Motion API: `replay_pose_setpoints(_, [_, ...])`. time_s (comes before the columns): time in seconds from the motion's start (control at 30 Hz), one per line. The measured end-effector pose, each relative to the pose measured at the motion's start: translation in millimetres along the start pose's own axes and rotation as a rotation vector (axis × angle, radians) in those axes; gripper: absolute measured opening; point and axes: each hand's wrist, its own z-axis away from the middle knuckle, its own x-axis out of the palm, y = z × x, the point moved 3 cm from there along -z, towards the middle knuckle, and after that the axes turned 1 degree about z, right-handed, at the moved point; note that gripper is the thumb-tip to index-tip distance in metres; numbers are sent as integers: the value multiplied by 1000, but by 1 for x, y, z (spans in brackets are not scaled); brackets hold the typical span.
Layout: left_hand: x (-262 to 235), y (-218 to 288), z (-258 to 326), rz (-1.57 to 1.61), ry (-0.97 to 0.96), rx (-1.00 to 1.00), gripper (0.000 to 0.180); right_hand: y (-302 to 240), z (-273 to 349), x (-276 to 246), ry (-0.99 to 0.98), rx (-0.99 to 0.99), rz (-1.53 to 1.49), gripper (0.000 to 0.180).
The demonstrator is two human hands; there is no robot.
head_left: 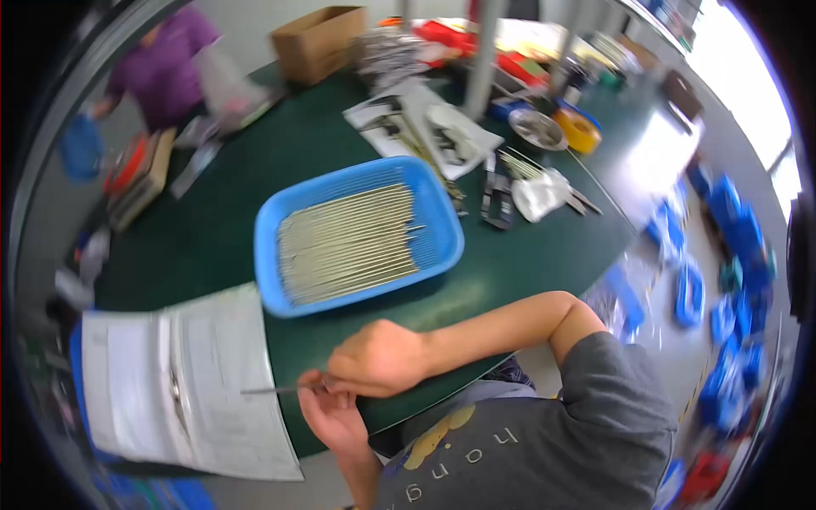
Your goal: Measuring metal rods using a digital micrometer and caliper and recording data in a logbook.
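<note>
Head view: left hand (338,422) and right hand (380,357) meet by the near edge of the green table (476,293), just below the blue basket (340,308).
Rod (265,391): thin, jutting leftward from the fingers, its free end over the open binder (223,365).
Left grip: palm up, fingertips pinched on the rod, likely to steady it from below.
Right grip: curled above, touching the left fingers; its knuckles hide whether it clamps the rod too, so I cannot tell.
Basket load: many rods (348,242) side by side, probably so they stay aligned; the wall seems to keep them from rolling off.
Binder: flat, perhaps for reading.
Far side: white wad (542,195) and bowl (538,129), well apart from the hands, perhaps leaving working room.
</note>
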Motion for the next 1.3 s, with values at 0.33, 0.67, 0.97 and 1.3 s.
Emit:
replay_pose_setpoints(0.33, [82,-127,16,-695,-67,164,16,35,143,-201,90,569,382,12])
replay_pose_setpoints(0.67, [94,-137,5,-758,-68,197,13,120,155,-296,218,845,628,11])
replay_pose_setpoints(0.97, [86,-144,1,-733,10,170,15,141,133,-240,-128,803,941,23])
replay_pose_setpoints(1.3, [74,-146,3,-650,-44,153,14,160,137,-262,-106,1083,980,20])
